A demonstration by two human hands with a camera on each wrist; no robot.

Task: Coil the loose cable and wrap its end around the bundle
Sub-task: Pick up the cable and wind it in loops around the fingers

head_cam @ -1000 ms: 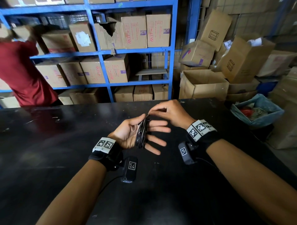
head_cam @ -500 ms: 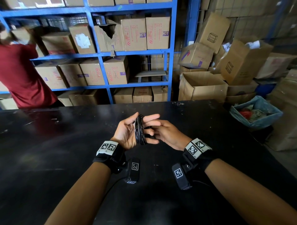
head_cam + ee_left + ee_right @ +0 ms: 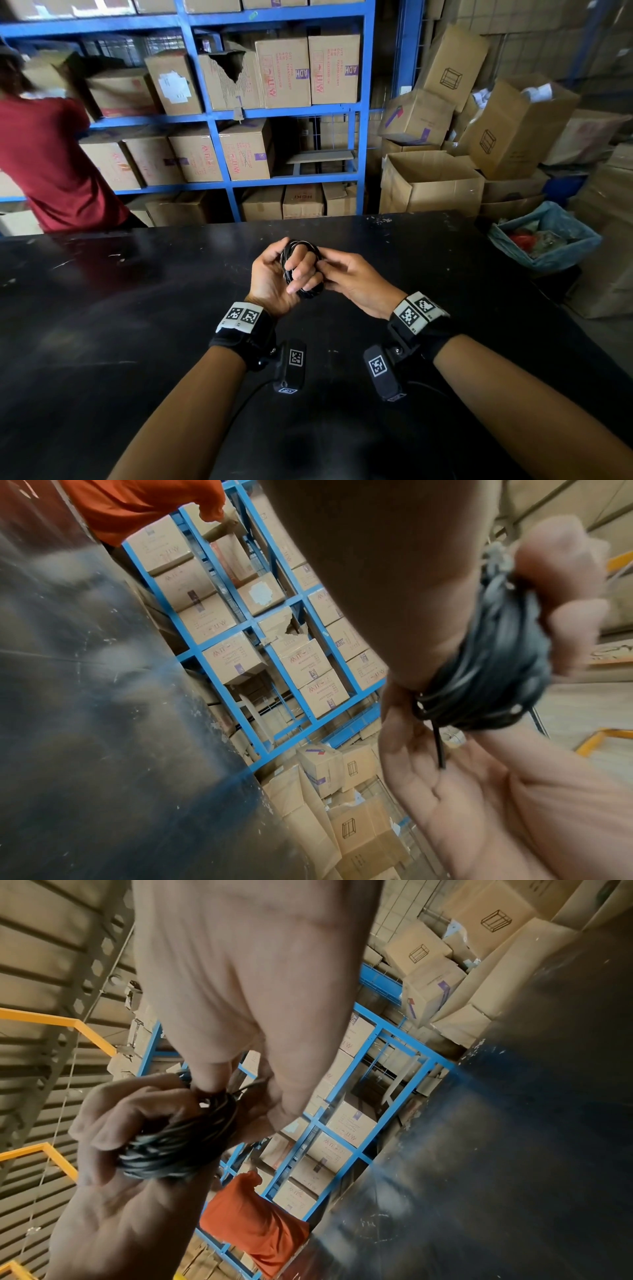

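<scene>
A black cable coil (image 3: 308, 293) is held above the black table (image 3: 137, 325), at the middle of the head view. My left hand (image 3: 274, 277) grips it, fingers curled through and round the loops (image 3: 489, 669). My right hand (image 3: 356, 281) meets the coil from the right and pinches strands at its edge (image 3: 212, 1088) between thumb and fingers. A short piece of cable (image 3: 440, 748) hangs from the bundle over my right palm (image 3: 462, 791). In the right wrist view the coil (image 3: 185, 1145) sits in my left fingers (image 3: 113, 1123). My fingers hide part of the coil.
Blue shelving (image 3: 363, 137) full of cardboard boxes stands behind the table. A person in a red shirt (image 3: 51, 164) is at the far left. Open boxes (image 3: 428, 185) and a blue-lined bin (image 3: 544, 236) sit off the table's right edge.
My left fingers, straight before with the coil round them, have curled closed on it. My right hand came down from above the coil to pinch at its right side.
</scene>
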